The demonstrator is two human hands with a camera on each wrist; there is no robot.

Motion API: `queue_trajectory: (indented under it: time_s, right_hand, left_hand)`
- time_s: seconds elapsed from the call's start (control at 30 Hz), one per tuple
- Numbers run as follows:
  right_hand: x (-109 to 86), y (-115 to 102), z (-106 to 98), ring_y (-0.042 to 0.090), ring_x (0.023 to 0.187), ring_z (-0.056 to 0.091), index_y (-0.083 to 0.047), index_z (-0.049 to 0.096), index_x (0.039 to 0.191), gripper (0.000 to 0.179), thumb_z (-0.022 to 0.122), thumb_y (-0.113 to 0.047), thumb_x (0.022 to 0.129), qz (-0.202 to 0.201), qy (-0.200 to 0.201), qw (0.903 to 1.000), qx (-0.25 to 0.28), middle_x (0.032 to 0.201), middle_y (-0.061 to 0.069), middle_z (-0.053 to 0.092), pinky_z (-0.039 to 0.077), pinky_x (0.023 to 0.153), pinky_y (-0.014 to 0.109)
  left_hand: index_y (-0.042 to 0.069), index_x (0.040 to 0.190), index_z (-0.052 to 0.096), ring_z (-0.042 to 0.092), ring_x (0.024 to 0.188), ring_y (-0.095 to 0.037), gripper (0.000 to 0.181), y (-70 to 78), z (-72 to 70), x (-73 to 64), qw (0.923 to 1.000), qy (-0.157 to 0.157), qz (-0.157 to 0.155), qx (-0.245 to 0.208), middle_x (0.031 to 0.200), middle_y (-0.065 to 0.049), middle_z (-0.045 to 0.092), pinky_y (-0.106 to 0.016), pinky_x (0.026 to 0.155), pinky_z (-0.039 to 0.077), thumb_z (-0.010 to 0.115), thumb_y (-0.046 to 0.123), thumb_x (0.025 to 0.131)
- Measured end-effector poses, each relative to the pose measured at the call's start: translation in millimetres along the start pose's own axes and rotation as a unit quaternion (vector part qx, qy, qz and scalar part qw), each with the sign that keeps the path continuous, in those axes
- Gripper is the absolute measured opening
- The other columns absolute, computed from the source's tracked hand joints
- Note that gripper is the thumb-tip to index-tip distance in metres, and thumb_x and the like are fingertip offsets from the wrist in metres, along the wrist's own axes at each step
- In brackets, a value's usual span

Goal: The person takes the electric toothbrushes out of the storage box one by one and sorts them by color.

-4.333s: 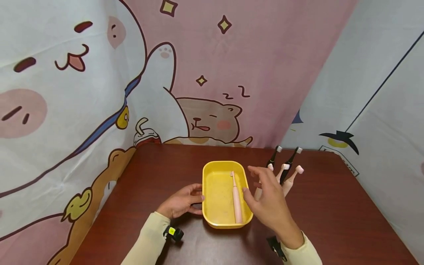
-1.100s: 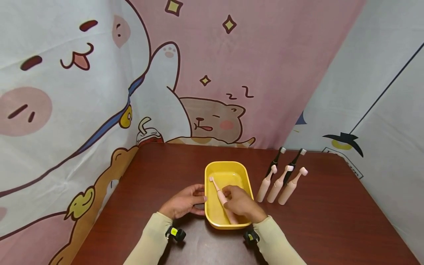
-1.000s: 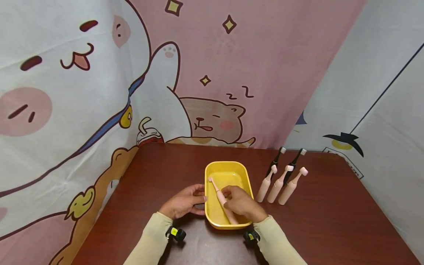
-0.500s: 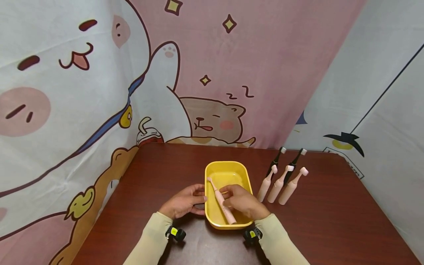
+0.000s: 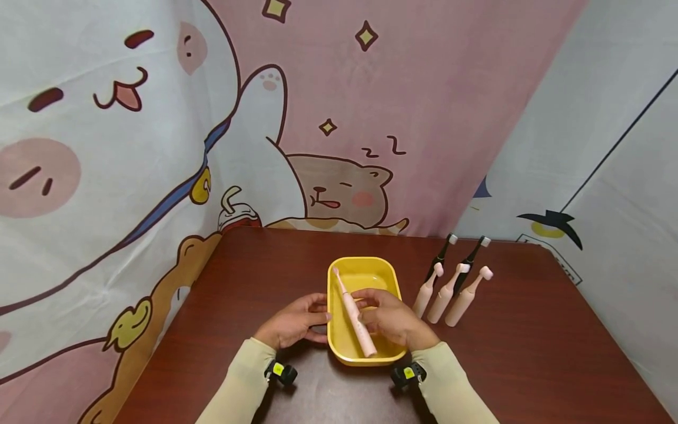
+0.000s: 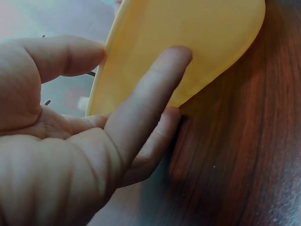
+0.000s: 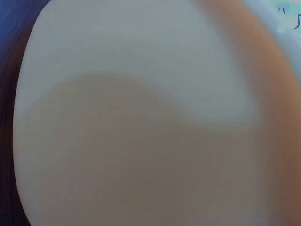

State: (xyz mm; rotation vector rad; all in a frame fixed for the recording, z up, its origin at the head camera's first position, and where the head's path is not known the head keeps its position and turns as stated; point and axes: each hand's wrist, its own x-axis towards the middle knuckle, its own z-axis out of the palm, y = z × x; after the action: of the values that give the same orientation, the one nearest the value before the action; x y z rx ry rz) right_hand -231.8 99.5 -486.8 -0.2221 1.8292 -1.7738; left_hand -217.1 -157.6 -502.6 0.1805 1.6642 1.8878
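A pink electric toothbrush [image 5: 356, 324] slants across the inside of the yellow tray [image 5: 365, 360], its small brush head near the left rim. My right hand [image 5: 389, 318] reaches in over the right side and pinches the handle between thumb and fingers. My left hand [image 5: 293, 321] lies against the tray's left side. In the left wrist view, the extended thumb [image 6: 160, 84] rests on the outer tray wall [image 6: 211, 37], and another fingertip touches the rim. The right wrist view is filled by a pale, blurred surface very close to the lens.
On the brown table [image 5: 529, 353], three pink electric toothbrushes [image 5: 442, 303] stand upright right of the tray. Two black ones [image 5: 468, 259] stand behind them. A cartoon-printed cloth [image 5: 424, 88] hangs around the table.
The right hand has come from above the tray's right rim to the toothbrush, which has shifted left. Over the last half second its head end has risen. The left hand stays put.
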Motion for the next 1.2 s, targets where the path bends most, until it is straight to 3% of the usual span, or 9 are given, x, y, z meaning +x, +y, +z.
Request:
queue_trajectory:
  time_s: [0.3, 0.53, 0.73, 0.9, 1.2]
  right_hand:
    - [-12.9, -10.4, -1.0, 0.024, 0.106, 0.064, 0.006, 0.045, 0.149, 0.06, 0.064, 0.004, 0.092, -0.069, 0.002, 0.9976, 0.001, 0.136, 0.024, 0.052, 0.06, 0.086, 0.032]
    - [-32.8, -29.7, 2.6, 0.024, 0.107, 0.063, 0.001, 0.045, 0.15, 0.061, 0.066, 0.007, 0.093, -0.114, 0.017, 0.9933, 0.006, 0.136, 0.022, 0.053, 0.06, 0.085, 0.028]
    - [-56.8, -51.9, 4.2, 0.028, 0.117, 0.063, -0.002, 0.045, 0.151, 0.064, 0.068, 0.009, 0.092, -0.153, 0.045, 0.9872, -0.004, 0.139, 0.022, 0.055, 0.061, 0.093, 0.03]
    - [-79.8, -66.0, -0.3, 0.024, 0.119, 0.062, -0.001, 0.042, 0.151, 0.064, 0.069, 0.01, 0.094, -0.2, 0.057, 0.978, 0.01, 0.136, 0.017, 0.055, 0.06, 0.097, 0.027]
    - [-115.8, -78.3, -18.5, 0.015, 0.115, 0.063, -0.003, 0.041, 0.15, 0.059, 0.061, 0.015, 0.098, -0.301, 0.064, 0.9509, 0.035, 0.133, 0.007, 0.058, 0.06, 0.093, 0.022]
  left_hand:
    - [-0.009, 0.158, 0.03, 0.068, 0.116, -0.037, 0.06, -2.1, 0.0, 0.6, 1.0, 0.001, -0.002, -0.006, 0.148, -0.035, 0.045, -0.049, 0.088, 0.066, 0.057, 0.004, 0.106]
    - [-0.008, 0.158, 0.031, 0.069, 0.114, -0.035, 0.061, -1.1, 0.1, 0.0, 1.0, 0.002, -0.002, -0.003, 0.148, -0.034, 0.045, -0.051, 0.089, 0.065, 0.059, 0.005, 0.106]
    - [-0.005, 0.156, 0.036, 0.072, 0.109, -0.029, 0.06, -1.0, 0.4, 0.2, 1.0, 0.007, -0.003, -0.003, 0.143, -0.029, 0.05, -0.052, 0.089, 0.065, 0.064, 0.007, 0.105]
    - [-0.007, 0.157, 0.034, 0.071, 0.114, -0.034, 0.059, 0.7, 1.6, -0.2, 1.0, 0.003, -0.001, 0.001, 0.144, -0.032, 0.05, -0.05, 0.089, 0.065, 0.061, 0.006, 0.106]
    - [-0.008, 0.157, 0.032, 0.069, 0.119, -0.039, 0.057, 0.2, 1.3, 0.3, 1.0, 0.001, -0.003, 0.005, 0.147, -0.034, 0.048, -0.049, 0.089, 0.065, 0.057, 0.004, 0.107]
